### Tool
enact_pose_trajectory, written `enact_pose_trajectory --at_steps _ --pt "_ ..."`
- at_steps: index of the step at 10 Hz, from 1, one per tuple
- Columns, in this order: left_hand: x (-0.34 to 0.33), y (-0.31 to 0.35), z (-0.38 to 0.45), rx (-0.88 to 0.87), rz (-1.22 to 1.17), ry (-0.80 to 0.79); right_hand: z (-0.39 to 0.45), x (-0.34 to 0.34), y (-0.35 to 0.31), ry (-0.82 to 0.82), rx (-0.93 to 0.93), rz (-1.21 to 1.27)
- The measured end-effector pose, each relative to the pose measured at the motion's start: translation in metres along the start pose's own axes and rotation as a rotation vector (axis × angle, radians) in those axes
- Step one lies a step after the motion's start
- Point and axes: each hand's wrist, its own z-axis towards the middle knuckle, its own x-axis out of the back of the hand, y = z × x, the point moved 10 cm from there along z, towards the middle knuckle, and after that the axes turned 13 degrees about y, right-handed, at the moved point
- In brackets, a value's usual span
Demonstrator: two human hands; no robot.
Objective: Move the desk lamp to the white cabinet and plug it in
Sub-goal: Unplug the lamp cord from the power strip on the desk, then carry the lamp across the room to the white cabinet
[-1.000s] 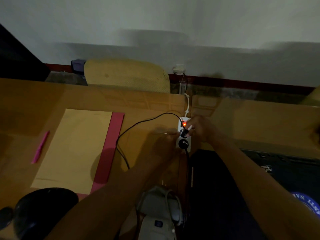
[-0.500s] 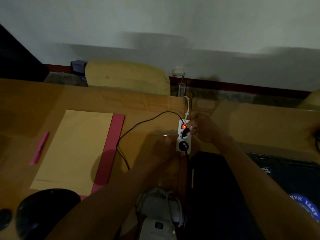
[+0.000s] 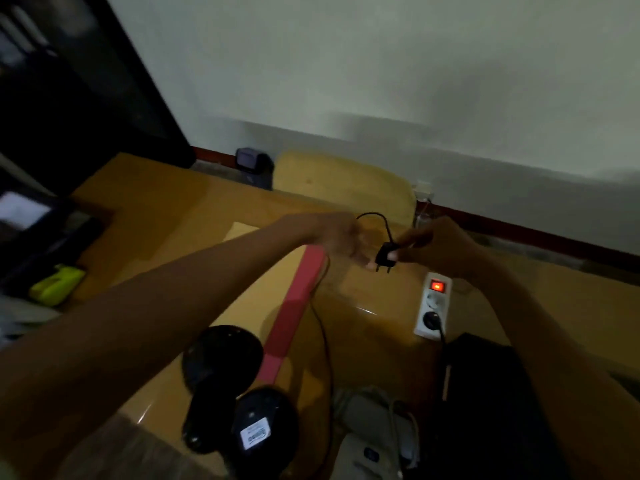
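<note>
My right hand holds the lamp's black plug in the air above the wooden desk, its two pins pointing down. My left hand is beside the plug, closed around the black cord that loops over it and runs down the desk. The black desk lamp sits at the near edge, with its round head and base showing. A white power strip with a lit red switch lies below the plug; its upper socket is empty and another black plug fills the lower one.
A brown envelope on a pink folder lies under my left arm. A yellow chair back stands behind the desk. A yellow-green object sits at the left. A dark case and a grey device lie at the near right.
My right hand pulled the lamp's plug out of the strip's upper socket and lifted it. My left hand left the strip and took the cord. The view swung to the left.
</note>
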Motion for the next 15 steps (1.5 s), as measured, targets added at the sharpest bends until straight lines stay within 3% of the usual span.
enact_pose_trajectory --at_steps 2,5,6,7,8,9,10,11,12,13,15 --pt "0.054 -0.048 -0.074 -0.003 -0.535 0.347 0.002 -0.048 -0.079 0.044 0.077 0.198" --pt "0.079 -0.132 -0.157 0.061 -0.574 0.583 -0.039 -0.120 -0.129 0.065 0.150 0.336" --pt "0.091 -0.173 -0.189 0.064 -0.580 0.672 -0.075 -0.162 -0.093 -0.015 0.033 0.235" --pt "0.089 -0.224 -0.225 0.096 -0.599 0.725 -0.122 -0.214 -0.048 -0.206 -0.218 0.187" --pt "0.065 -0.263 -0.258 0.114 -0.626 0.734 -0.159 -0.251 -0.042 -0.234 -0.268 0.272" --pt "0.027 -0.288 -0.288 0.111 -0.640 0.726 -0.207 -0.275 -0.027 -0.282 -0.204 0.018" --pt "-0.018 -0.302 -0.310 0.098 -0.652 0.679 -0.245 -0.293 -0.047 -0.370 -0.037 -0.015" --pt "-0.058 -0.308 -0.330 0.101 -0.673 0.617 -0.273 -0.322 -0.047 -0.417 0.090 -0.206" --pt "-0.081 -0.315 -0.344 0.146 -0.692 0.574 -0.273 -0.343 -0.036 -0.466 0.032 -0.296" --pt "-0.089 -0.321 -0.354 0.173 -0.678 0.597 -0.262 -0.350 -0.031 -0.405 0.118 -0.437" --pt "-0.100 -0.324 -0.358 0.266 -0.679 0.620 -0.250 -0.363 -0.029 -0.429 0.261 -0.441"
